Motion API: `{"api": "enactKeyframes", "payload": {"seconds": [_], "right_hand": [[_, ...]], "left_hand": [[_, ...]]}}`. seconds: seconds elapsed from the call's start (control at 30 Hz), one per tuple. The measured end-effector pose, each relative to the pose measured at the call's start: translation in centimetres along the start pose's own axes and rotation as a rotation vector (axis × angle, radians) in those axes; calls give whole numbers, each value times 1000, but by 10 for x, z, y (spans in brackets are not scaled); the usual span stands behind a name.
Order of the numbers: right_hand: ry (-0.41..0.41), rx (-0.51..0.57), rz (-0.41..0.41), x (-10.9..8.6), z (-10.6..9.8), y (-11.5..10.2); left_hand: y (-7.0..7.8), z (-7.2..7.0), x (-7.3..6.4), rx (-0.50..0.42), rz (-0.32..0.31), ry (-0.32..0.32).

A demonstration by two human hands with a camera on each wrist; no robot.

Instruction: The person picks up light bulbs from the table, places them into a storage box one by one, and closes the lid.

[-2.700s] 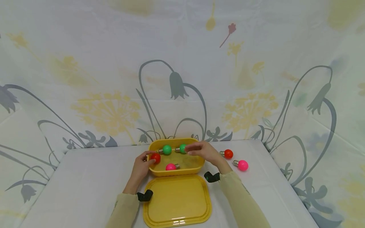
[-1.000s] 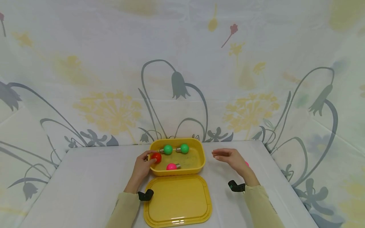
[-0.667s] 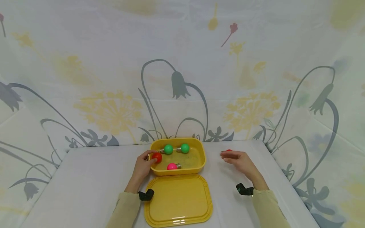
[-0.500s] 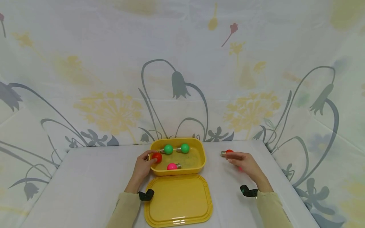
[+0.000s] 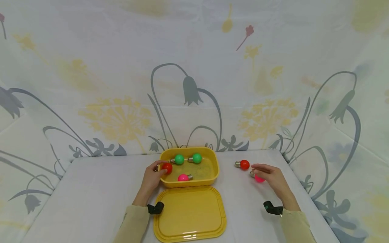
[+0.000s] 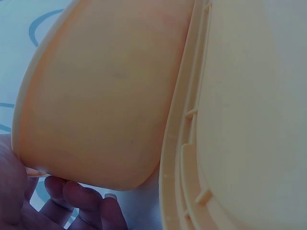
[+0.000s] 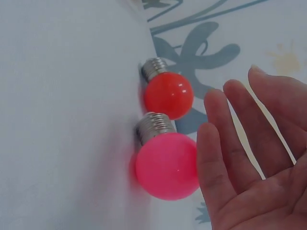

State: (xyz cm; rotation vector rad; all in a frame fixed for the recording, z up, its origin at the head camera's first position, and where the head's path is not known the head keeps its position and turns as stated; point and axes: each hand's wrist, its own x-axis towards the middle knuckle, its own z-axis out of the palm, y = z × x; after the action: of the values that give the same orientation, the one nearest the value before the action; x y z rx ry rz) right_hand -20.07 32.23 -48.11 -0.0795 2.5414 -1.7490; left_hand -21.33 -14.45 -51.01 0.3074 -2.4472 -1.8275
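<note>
In the head view a yellow plastic box holds two green bulbs, a red bulb and a pink bulb. My left hand grips the box's left end, thumb over the rim beside the red bulb. The left wrist view shows curled fingers against the box wall. My right hand is over a second pink bulb, partly covering it in the head view. Its fingers are extended; whether they touch the bulb I cannot tell. Another red bulb lies just beyond.
A flat yellow lid lies on the white-covered table in front of the box, under the left wrist's camera. A flower-printed cloth hangs behind the table and along both sides.
My right hand has moved from above the box rightward to the pink bulb on the table, uncovering the red bulb again. My left hand keeps its hold on the box.
</note>
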Motion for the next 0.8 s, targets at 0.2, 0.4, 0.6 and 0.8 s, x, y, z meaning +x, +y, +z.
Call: {"api": "enactKeyframes", "payload": {"seconds": [0.2, 0.4, 0.6, 0.8], "right_hand": [[100, -31, 12, -6, -6, 4], [200, -58, 12, -10, -8, 11], [253, -175, 64, -13, -6, 14], [226, -185, 61, -12, -2, 22]], "left_hand": [[0, 0, 1, -2, -7, -4], [0, 1, 1, 2, 4, -6], [-1, 0, 0, 2, 6, -4], [-1, -1, 0, 0, 0, -5]]}}
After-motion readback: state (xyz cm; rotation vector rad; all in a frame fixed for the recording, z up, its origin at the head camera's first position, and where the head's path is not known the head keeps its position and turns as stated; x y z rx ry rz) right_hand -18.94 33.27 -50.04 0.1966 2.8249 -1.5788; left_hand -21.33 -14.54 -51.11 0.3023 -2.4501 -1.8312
